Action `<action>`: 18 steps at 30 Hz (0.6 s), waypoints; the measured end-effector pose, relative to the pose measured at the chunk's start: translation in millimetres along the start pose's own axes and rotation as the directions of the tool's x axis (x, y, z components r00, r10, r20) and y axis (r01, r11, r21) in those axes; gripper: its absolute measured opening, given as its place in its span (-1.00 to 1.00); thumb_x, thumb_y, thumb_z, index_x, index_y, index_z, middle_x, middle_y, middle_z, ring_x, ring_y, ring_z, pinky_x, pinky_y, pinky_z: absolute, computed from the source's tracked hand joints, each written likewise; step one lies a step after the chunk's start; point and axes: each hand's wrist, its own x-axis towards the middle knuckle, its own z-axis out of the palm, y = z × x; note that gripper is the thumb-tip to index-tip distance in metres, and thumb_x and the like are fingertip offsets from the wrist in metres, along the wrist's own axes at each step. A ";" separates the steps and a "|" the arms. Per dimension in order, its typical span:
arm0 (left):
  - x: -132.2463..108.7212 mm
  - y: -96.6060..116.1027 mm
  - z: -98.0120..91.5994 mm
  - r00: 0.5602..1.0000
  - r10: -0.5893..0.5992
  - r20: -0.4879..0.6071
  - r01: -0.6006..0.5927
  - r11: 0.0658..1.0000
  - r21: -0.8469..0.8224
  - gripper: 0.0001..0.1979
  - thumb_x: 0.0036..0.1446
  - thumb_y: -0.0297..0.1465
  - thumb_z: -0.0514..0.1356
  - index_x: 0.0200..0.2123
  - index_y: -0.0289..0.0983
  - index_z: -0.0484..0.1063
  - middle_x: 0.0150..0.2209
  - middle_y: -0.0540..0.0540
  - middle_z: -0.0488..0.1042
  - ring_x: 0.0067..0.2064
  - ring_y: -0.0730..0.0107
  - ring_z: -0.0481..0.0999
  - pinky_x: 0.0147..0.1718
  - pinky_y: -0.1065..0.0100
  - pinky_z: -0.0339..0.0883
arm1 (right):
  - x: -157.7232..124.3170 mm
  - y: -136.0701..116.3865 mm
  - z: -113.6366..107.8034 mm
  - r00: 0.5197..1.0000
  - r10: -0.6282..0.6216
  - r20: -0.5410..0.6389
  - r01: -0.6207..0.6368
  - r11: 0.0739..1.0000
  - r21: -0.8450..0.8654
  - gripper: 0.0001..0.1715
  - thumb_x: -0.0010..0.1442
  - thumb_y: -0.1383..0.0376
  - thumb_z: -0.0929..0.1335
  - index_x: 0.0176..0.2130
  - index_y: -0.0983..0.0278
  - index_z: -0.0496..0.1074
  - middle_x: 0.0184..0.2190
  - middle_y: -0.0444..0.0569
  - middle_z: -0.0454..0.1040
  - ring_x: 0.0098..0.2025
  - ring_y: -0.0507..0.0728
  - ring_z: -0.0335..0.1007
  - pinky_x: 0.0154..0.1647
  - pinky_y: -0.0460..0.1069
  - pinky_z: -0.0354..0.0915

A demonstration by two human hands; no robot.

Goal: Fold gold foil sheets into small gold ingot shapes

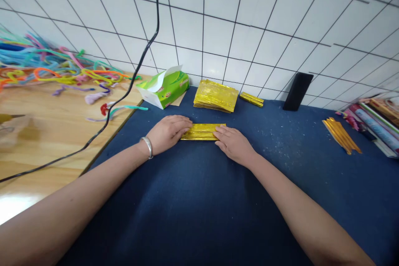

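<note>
A folded strip of gold foil paper (202, 131) lies on the dark blue cloth (193, 199) in front of me. My left hand (168, 132), with a silver bracelet on the wrist, presses on the strip's left end with fingers laid flat and together. My right hand (233, 143) rests on the strip's right end, fingers stretched out flat. Behind the strip sits a stack of gold foil sheets (215, 96), and a small folded gold piece (252, 99) lies to its right.
A green tissue box (164, 88) stands at the back left. Colourful pipe cleaners (46, 68) are heaped on the wooden table (46, 133). A black cable (124, 95) crosses it. A black phone (297, 91) leans on the tiled wall. Folded gold strips (341, 135) and rolled papers (377, 124) lie at right.
</note>
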 end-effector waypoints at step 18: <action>-5.8 38.0 15.3 0.956 0.026 0.293 -0.071 0.987 0.144 -0.19 0.14 0.08 -0.11 0.28 -0.34 -0.09 0.31 -0.29 -0.13 0.33 -0.02 -0.23 0.22 0.04 -0.23 | 24.5 -36.7 -10.8 0.997 0.066 0.034 -0.067 0.998 0.021 -0.28 0.28 -0.03 0.05 0.24 0.35 0.07 0.28 0.09 0.02 0.33 0.20 -0.18 0.28 0.15 -0.07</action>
